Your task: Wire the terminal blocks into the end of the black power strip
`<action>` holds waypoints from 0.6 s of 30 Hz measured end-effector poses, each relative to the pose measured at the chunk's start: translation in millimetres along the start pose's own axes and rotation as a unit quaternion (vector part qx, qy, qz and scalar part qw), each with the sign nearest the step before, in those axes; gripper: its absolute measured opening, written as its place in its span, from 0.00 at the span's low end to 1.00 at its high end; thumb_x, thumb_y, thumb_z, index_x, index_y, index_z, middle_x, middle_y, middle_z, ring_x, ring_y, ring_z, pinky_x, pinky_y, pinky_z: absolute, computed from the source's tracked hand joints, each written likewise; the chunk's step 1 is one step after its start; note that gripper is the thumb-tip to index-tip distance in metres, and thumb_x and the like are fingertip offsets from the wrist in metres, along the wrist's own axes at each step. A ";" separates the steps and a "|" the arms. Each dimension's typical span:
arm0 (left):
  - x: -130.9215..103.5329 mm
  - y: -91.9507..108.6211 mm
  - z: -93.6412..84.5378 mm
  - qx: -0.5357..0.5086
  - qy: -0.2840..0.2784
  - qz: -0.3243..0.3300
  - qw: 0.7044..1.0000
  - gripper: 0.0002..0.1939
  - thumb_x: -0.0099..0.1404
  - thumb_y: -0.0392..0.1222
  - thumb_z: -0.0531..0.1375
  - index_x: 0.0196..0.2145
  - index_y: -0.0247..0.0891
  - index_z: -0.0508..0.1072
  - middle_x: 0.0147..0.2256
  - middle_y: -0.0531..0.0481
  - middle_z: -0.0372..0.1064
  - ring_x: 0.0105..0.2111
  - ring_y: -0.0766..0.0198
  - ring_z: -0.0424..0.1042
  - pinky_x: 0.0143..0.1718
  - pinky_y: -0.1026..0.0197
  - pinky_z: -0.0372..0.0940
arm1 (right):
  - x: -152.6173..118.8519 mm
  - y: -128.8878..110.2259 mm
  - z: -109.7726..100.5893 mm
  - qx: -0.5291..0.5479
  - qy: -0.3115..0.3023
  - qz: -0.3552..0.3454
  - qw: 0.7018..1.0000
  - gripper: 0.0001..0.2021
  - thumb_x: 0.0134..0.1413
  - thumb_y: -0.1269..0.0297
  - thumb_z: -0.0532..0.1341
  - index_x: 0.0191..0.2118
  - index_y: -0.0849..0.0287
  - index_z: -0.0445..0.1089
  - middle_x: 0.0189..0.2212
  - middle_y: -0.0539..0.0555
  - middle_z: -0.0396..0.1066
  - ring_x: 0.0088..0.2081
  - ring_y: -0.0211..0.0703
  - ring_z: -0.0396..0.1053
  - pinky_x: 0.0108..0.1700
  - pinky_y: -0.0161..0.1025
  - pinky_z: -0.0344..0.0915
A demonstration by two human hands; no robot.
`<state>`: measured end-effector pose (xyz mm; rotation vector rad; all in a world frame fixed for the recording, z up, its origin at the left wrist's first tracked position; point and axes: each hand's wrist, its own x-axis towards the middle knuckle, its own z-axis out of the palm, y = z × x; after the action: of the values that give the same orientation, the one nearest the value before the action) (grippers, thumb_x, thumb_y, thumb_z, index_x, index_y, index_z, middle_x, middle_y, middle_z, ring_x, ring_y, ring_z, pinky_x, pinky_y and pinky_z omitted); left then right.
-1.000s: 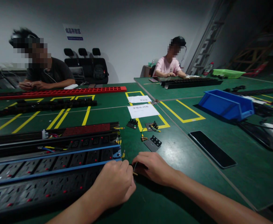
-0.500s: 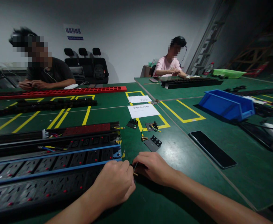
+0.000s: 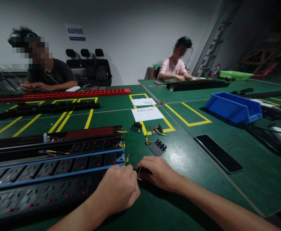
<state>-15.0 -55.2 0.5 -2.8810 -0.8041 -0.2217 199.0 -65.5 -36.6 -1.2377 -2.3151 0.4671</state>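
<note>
My left hand (image 3: pixel 121 187) is closed by the right end of the nearest black power strip (image 3: pixel 58 192), its fingers curled toward my right hand; what they hold is hidden. Opposite it, my right hand (image 3: pixel 156 171) pinches a thin black piece (image 3: pixel 140 172), mostly covered by the fingers. The brass shaft of a screw (image 3: pixel 139 179) pokes out between the two hands. Just beyond lie black angle brackets with holes, the closest one a bracket (image 3: pixel 157 147), along with brass screws (image 3: pixel 149 143) and a green-yellow wire (image 3: pixel 159 132).
A blue-edged power strip (image 3: pixel 65 166) and further strips lie parallel at left. A phone (image 3: pixel 218 154) and a blue bin (image 3: pixel 233 109) are on the right. Paper labels (image 3: pixel 147 114) lie ahead. Two people (image 3: pixel 51 75) sit across the table.
My two hands stay almost in place, with only a slight shift of the fingers. The person at far right has lowered a hand toward the black strip there.
</note>
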 end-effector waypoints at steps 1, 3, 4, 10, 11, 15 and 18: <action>-0.1 0.1 0.3 -0.001 0.001 -0.001 1.000 0.04 0.61 0.36 0.57 0.29 0.38 0.71 0.27 0.48 0.70 0.26 0.56 0.70 0.26 0.56 0.63 | -0.1 0.6 0.5 0.001 0.000 -0.002 1.000 0.05 0.62 0.67 0.66 0.44 0.56 0.75 0.35 0.52 0.77 0.34 0.42 0.73 0.34 0.35 0.60; -0.3 0.3 1.0 -0.004 0.004 -0.001 1.000 0.04 0.61 0.36 0.57 0.29 0.39 0.71 0.27 0.48 0.70 0.26 0.55 0.70 0.26 0.56 0.64 | -0.1 1.8 1.5 0.002 -0.001 -0.004 1.000 0.05 0.62 0.67 0.66 0.44 0.57 0.75 0.35 0.52 0.77 0.34 0.42 0.73 0.34 0.35 0.60; -0.4 0.3 1.5 -0.006 0.006 -0.002 1.000 0.04 0.61 0.36 0.57 0.29 0.39 0.71 0.27 0.48 0.70 0.25 0.55 0.70 0.26 0.55 0.64 | 0.0 2.2 1.8 0.002 -0.001 -0.004 1.000 0.05 0.62 0.67 0.67 0.44 0.57 0.75 0.35 0.52 0.77 0.34 0.42 0.73 0.34 0.35 0.60; -0.2 -0.1 2.2 -0.012 0.015 -0.006 1.000 0.04 0.61 0.36 0.58 0.28 0.39 0.71 0.27 0.48 0.70 0.25 0.55 0.70 0.25 0.55 0.64 | 0.9 1.4 1.4 0.001 -0.001 -0.001 1.000 0.05 0.62 0.67 0.66 0.43 0.57 0.75 0.34 0.52 0.77 0.34 0.42 0.73 0.33 0.36 0.60; -0.2 -0.3 2.1 -0.012 0.015 -0.006 1.000 0.04 0.61 0.36 0.58 0.28 0.39 0.71 0.27 0.48 0.70 0.25 0.55 0.70 0.25 0.56 0.64 | 1.1 1.1 1.3 0.001 -0.001 -0.001 1.000 0.05 0.62 0.67 0.66 0.43 0.57 0.75 0.34 0.52 0.77 0.34 0.42 0.73 0.33 0.36 0.60; 0.1 -0.9 2.0 -0.011 0.013 -0.006 1.000 0.04 0.61 0.36 0.57 0.28 0.39 0.71 0.26 0.48 0.70 0.25 0.55 0.70 0.25 0.56 0.63 | 1.6 1.0 0.8 0.003 0.000 -0.005 1.000 0.05 0.62 0.68 0.66 0.43 0.58 0.75 0.34 0.52 0.76 0.33 0.41 0.73 0.33 0.36 0.60; 0.0 -0.5 2.4 -0.010 0.013 -0.008 1.000 0.04 0.61 0.36 0.58 0.28 0.39 0.71 0.26 0.48 0.69 0.25 0.56 0.70 0.26 0.57 0.63 | 1.5 1.1 0.3 0.008 -0.001 -0.004 1.000 0.05 0.62 0.67 0.67 0.43 0.58 0.75 0.34 0.52 0.76 0.34 0.41 0.73 0.33 0.36 0.60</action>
<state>-15.0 -54.3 -1.8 -2.8851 -0.8249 -0.2696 198.8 -63.6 -37.1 -1.2208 -2.3122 0.4837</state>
